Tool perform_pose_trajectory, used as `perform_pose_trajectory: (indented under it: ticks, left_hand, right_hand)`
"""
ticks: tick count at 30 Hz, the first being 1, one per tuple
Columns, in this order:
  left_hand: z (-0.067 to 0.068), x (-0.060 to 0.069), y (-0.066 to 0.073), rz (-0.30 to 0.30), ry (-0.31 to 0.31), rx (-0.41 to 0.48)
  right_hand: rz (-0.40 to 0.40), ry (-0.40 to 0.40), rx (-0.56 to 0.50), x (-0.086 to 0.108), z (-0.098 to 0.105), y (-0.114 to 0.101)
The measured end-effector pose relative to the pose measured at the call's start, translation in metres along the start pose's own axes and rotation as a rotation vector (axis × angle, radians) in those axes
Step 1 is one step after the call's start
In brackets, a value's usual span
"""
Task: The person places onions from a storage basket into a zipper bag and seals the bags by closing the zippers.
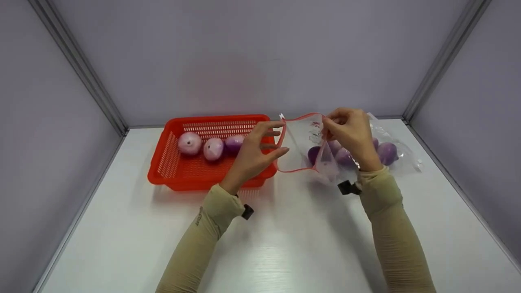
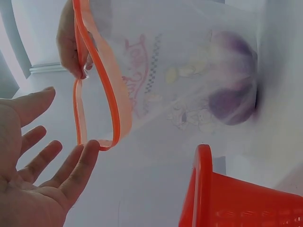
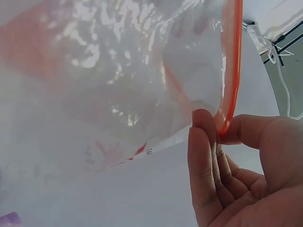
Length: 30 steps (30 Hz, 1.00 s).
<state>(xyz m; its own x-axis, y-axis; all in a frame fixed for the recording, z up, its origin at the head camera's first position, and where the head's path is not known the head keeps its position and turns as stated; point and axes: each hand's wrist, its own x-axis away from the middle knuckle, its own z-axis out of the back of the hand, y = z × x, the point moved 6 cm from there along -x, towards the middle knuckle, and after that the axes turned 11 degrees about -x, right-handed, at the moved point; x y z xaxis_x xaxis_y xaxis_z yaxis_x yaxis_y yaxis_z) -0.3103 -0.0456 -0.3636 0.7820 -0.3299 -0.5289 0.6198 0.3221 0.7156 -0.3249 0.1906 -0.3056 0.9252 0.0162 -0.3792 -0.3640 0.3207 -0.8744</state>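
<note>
My right hand [image 1: 352, 132] pinches the red rim of a clear zip bag [image 3: 118, 90] between thumb and fingers. The bag's mouth gapes toward my left hand [image 1: 254, 156], whose fingers are spread. In the left wrist view, a fingertip of that hand touches the lower corner of the rim; the thumb stands apart from it. Printed figures show on the bag's side. Purple onions [image 2: 232, 104] appear hazily at the bag's far end; I cannot tell whether all of them lie inside it or behind it.
Left of the bag stands a red slotted basket [image 1: 158, 179] with three pink-purple onions [image 1: 189, 143] along its back. Behind my right hand, several more onions [image 1: 387, 153] lie by crumpled clear plastic [image 1: 409, 152]. Pale walls enclose the white table [image 1: 260, 260] at the back and sides.
</note>
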Motion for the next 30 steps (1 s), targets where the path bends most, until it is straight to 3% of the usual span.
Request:
perform_pose_trajectory:
  ticks: [11,17,24,30]
  left_hand:
    - [0.008,0.003,-0.004,0.005,0.02,-0.013]
    - [0.02,0.002,-0.014,0.03,0.027,-0.001]
    - [0.051,-0.007,-0.037,0.113,0.105,-0.031]
    - [0.089,-0.012,-0.07,0.218,0.199,-0.039]
  right_hand:
    - [-0.011,-0.006,-0.005,-0.001,-0.001,0.0]
    - [-0.009,-0.002,0.007,0.0,0.0,0.0]
    - [-0.007,0.01,0.011,0.001,0.002,0.0]
    - [-0.009,0.009,0.028,0.001,0.001,0.0]
